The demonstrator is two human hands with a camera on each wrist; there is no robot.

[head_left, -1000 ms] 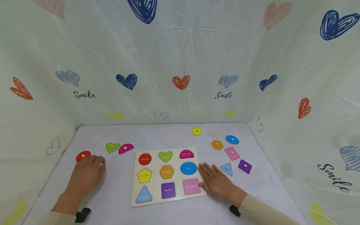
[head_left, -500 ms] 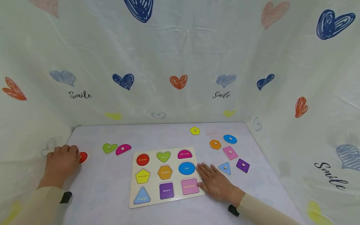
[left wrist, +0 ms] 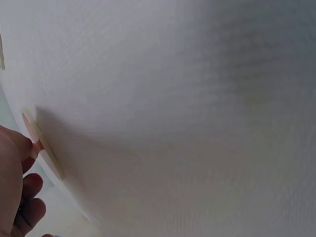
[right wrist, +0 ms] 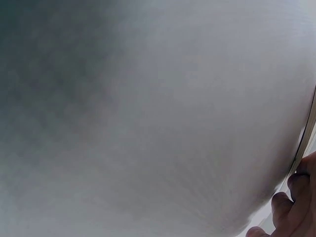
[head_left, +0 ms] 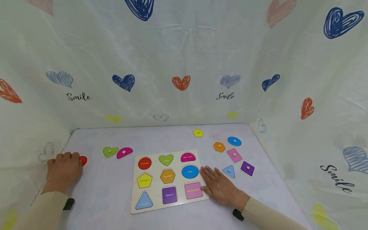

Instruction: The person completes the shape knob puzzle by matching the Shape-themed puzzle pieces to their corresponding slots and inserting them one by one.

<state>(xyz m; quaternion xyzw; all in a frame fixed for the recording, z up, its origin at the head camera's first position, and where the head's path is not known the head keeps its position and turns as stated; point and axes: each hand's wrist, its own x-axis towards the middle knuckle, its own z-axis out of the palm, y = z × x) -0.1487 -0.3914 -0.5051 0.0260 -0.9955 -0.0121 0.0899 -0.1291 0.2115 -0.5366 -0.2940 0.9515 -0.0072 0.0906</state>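
My left hand [head_left: 64, 171] is at the table's left edge and partly covers a red round puzzle piece [head_left: 83, 160]. In the left wrist view the thumb and a finger pinch the small knob [left wrist: 37, 148] of this piece; whether it has left the table is hard to tell. My right hand [head_left: 220, 187] lies with straight fingers on the right edge of a wooden shape puzzle board [head_left: 156, 204]. Printed shapes with name labels cover the board. In the right wrist view a few fingers [right wrist: 282, 207] rest by the board's edge.
Left of the board lie a green heart piece [head_left: 110, 152] and a magenta half-round piece [head_left: 124, 153]. At the right are a yellow pentagon [head_left: 198, 133], orange hexagon [head_left: 219, 147], blue oval [head_left: 234, 141], pink rectangle [head_left: 234, 155], blue triangle [head_left: 229, 171] and purple square [head_left: 247, 168].
My left hand has moved left, from the near right of the red round piece to its left side, and now pinches its knob. The right hand stays on the board. The head view shifted slightly.
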